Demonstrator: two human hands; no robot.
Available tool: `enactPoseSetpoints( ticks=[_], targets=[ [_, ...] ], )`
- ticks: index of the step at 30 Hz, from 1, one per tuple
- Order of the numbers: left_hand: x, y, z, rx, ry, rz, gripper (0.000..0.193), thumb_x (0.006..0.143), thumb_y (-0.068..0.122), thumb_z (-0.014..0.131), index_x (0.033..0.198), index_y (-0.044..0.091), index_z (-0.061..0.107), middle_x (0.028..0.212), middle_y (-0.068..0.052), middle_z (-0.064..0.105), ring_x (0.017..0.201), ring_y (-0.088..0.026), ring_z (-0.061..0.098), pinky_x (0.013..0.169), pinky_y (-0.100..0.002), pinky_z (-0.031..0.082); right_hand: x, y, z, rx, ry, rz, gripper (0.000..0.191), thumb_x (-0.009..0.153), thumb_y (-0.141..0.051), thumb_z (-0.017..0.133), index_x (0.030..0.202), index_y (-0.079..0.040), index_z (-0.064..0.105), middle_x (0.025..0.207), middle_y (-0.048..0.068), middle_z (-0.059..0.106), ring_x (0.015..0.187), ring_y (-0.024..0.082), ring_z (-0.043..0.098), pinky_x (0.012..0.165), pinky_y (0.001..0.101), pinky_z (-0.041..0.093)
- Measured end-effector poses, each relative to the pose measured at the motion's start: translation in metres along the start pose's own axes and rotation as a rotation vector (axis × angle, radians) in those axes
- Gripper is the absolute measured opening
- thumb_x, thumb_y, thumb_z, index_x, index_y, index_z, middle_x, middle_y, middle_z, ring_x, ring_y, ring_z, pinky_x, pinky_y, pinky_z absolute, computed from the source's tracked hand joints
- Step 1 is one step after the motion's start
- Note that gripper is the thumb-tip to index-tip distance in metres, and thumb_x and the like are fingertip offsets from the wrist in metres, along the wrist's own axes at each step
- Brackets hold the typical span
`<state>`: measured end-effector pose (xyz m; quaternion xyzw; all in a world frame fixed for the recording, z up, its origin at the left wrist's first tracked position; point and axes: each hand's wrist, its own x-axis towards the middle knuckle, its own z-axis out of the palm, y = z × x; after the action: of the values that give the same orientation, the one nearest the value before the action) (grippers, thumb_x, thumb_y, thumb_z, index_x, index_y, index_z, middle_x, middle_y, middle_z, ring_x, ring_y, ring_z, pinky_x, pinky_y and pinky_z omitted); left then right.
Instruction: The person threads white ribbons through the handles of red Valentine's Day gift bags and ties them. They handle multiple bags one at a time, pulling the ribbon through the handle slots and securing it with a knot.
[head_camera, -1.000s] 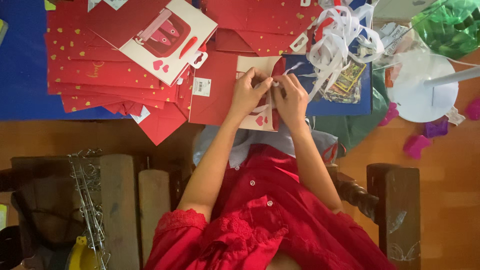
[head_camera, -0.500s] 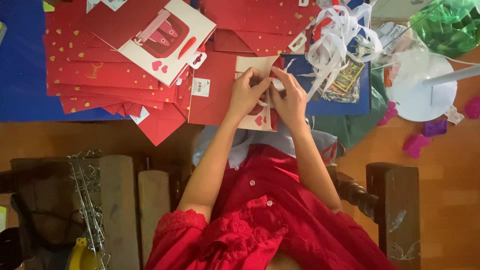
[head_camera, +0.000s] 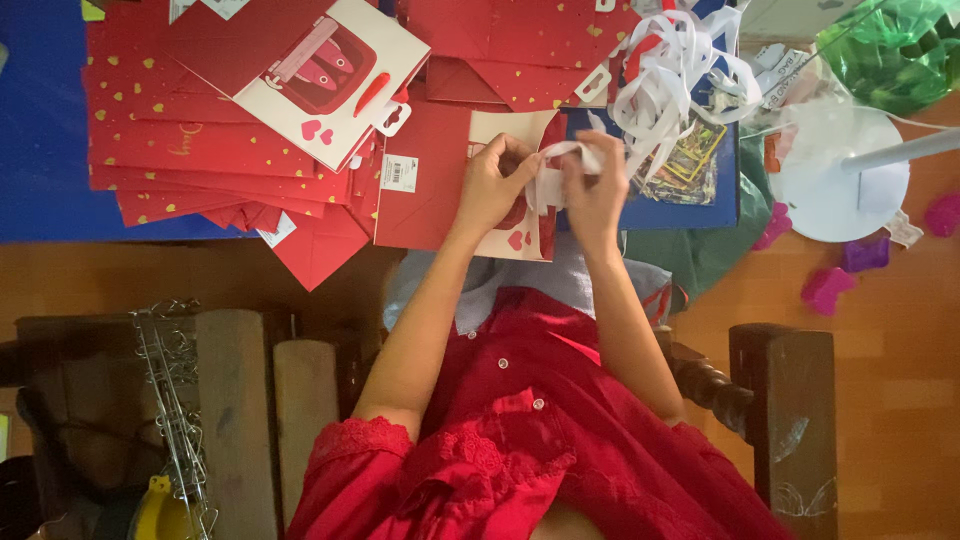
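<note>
Both hands meet over a flat cream and red paper bag (head_camera: 520, 215) that lies on the blue surface (head_camera: 40, 150), at its near edge just above the person's lap. The bag's long axis runs away from the person, its heart-printed end nearest the body and its other end pointing toward the far side of the surface. The left hand (head_camera: 492, 185) has its grip pinched together on a white ribbon strip (head_camera: 565, 155) at the bag's upper part; the right hand (head_camera: 597, 190) has its grip clamped on the same strip from the other side, so the ribbon spans crosswise between them. A tangle of white ribbons (head_camera: 670, 70) lies just beyond the right hand, and a stack of red bags (head_camera: 190, 150) fans out left of the bag.
</note>
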<state>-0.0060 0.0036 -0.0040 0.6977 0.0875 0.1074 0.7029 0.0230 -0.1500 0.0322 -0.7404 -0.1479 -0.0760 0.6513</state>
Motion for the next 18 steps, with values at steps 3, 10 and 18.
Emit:
enactPoseSetpoints(
  ticks=[3,10,18],
  targets=[
    [-0.001,0.001,-0.001,0.015,0.011,0.042,0.021,0.093,0.022,0.075,0.094,0.004,0.066,0.082,0.000,0.070,0.071,-0.005,0.062,0.066,-0.024,0.052,-0.004,-0.006,0.004,-0.380,-0.120,-0.335,0.019,0.097,-0.002,0.070,0.115,-0.002,0.066,0.103,0.017,0.069,0.091,0.029,0.069,0.077,0.0340,0.054],
    [-0.003,0.005,0.001,-0.029,-0.006,-0.011,0.021,0.093,0.023,0.074,0.091,0.004,0.065,0.078,0.000,0.069,0.068,-0.006,0.063,0.061,-0.026,0.054,-0.003,0.003,0.002,-0.233,-0.053,-0.187,0.007,0.101,-0.006,0.069,0.105,0.000,0.069,0.091,0.011,0.070,0.077,0.020,0.067,0.070,0.0304,0.052],
    [-0.010,0.009,0.005,0.248,0.077,0.119,0.031,0.097,0.029,0.069,0.086,0.001,0.063,0.069,-0.009,0.068,0.061,-0.017,0.065,0.059,-0.032,0.051,-0.011,-0.008,-0.002,-0.151,-0.010,-0.094,0.010,0.105,-0.004,0.063,0.112,0.001,0.068,0.094,0.009,0.068,0.075,0.013,0.069,0.066,0.0262,0.054]
  ],
)
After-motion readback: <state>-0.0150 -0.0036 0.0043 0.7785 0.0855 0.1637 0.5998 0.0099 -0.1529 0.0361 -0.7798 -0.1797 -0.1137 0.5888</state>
